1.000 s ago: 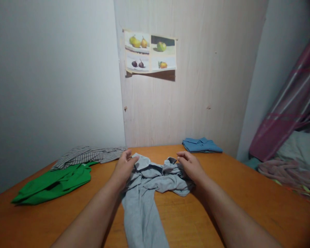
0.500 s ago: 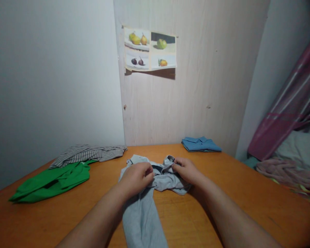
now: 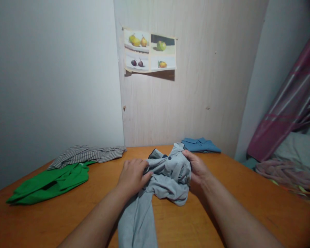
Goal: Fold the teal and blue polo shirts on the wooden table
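Note:
A crumpled grey shirt (image 3: 170, 172) with dark buttons and dark trim is bunched up in the middle of the table, one sleeve running toward me. My left hand (image 3: 134, 175) grips its left side, the thumb toward the middle of the cloth. On the other side, my right hand (image 3: 197, 168) holds the bunched fabric up, thumb on top near the collar and the other fingers partly hidden behind the cloth.
On the orange-brown table (image 3: 93, 210), a green garment (image 3: 51, 184) lies at left before a striped garment (image 3: 85, 154). A folded blue shirt (image 3: 201, 145) rests at the back right. Past the right edge are a pink curtain (image 3: 279, 110) and heaped cloth (image 3: 284, 172).
My right hand has lifted and turned the collar side of the grey shirt, bringing a dark button into view. My left hand has shifted slightly left, still gripping the cloth.

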### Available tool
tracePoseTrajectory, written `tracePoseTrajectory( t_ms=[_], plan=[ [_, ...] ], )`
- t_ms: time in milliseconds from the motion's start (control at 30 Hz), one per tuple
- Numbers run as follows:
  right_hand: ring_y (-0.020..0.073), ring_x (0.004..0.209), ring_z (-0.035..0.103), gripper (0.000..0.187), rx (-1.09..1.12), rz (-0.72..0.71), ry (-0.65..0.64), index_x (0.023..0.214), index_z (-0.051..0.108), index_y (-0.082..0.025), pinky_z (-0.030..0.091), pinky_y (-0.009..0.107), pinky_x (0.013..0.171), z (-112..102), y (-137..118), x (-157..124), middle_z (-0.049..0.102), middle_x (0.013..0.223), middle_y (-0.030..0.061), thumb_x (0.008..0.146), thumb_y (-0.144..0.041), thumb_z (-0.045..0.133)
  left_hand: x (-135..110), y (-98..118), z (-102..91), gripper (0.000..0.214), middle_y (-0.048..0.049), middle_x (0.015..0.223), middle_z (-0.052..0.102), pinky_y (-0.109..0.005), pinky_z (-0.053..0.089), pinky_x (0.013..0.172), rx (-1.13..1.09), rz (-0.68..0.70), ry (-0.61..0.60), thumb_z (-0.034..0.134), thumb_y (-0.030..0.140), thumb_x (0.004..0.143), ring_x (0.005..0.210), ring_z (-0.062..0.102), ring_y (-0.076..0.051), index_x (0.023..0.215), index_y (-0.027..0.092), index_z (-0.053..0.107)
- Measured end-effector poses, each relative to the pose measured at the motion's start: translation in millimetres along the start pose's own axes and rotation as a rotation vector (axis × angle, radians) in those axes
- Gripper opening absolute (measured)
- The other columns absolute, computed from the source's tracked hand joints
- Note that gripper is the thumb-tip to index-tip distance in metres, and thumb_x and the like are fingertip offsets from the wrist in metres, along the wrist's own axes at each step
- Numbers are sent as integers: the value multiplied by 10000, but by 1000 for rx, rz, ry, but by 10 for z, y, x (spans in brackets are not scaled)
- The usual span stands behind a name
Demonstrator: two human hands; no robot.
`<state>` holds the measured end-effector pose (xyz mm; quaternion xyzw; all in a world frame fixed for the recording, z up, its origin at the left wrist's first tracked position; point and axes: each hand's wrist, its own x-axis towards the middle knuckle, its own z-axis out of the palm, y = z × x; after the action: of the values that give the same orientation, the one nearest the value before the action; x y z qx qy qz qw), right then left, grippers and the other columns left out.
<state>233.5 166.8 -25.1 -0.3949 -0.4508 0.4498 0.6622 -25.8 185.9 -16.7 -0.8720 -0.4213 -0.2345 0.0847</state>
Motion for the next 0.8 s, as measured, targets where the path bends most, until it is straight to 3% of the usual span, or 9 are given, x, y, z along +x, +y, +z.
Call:
tracePoseTrajectory(
  t_ms=[167,300,433,500,567,600,700,733,800],
  plan=[
    [223,792,642,220,225,119,-186,957,618,-240,518,361,752,119,-47,-121,681,895,28,788,-373,661,-21,147,93,552,-84,1337,560,-367,392,946,-175,4,45,634,347,853,1181,527,-269,1379,280,480],
    [203,784,618,202,177,115,-249,910,616,-225,500,331,759,159,-27,-183,658,870,21,768,-355,677,14,83,191,288,-49,1175,629,-312,445,872,-335,-35,31,495,215,899,1075,593,-216,1138,276,644],
    [159,640,529,173,70,15,-86,800,578,-217,430,268,618,141,-3,-137,584,707,-23,731,-338,682,106,-44,94,250,-56,1053,674,-313,453,909,-518,-157,286,447,189,896,1026,610,-206,1027,214,658],
    [137,578,465,179,-26,-36,32,767,571,-212,361,245,551,113,-8,-97,537,639,-45,678,-305,696,124,-119,-38,230,-47,1020,690,-306,462,879,-570,-198,344,460,209,886,987,620,-205,1005,205,657],
    [122,544,416,173,-104,-58,79,744,570,-209,299,238,514,82,-24,-79,504,599,-59,637,-272,690,100,-211,-190,194,-21,920,695,-283,467,798,-590,-179,209,484,211,851,896,629,-195,919,201,665],
    [118,536,404,164,-134,-47,52,737,571,-208,282,236,507,70,-34,-85,498,588,-62,628,-262,680,74,-262,-264,174,-7,863,690,-269,464,750,-596,-144,55,499,206,825,842,629,-187,863,199,668],
    [114,535,418,134,-234,56,-197,728,592,-197,282,235,509,65,-61,-152,529,595,-48,640,-263,668,-25,-397,-441,147,16,779,681,-241,438,649,-600,-62,-433,560,270,793,734,611,-169,786,205,692],
    [116,546,438,130,-269,80,-287,716,597,-190,298,236,517,76,-65,-182,555,610,-35,661,-282,671,-51,-421,-480,165,17,768,680,-239,429,632,-594,-53,-524,568,306,801,712,601,-166,786,211,702],
    [128,581,498,173,-315,115,-418,721,603,-183,346,241,541,107,-67,-237,615,655,-2,727,-343,668,-78,-423,-530,219,11,754,676,-242,417,624,-579,-36,-574,549,356,829,684,582,-162,794,218,716]
  ],
)
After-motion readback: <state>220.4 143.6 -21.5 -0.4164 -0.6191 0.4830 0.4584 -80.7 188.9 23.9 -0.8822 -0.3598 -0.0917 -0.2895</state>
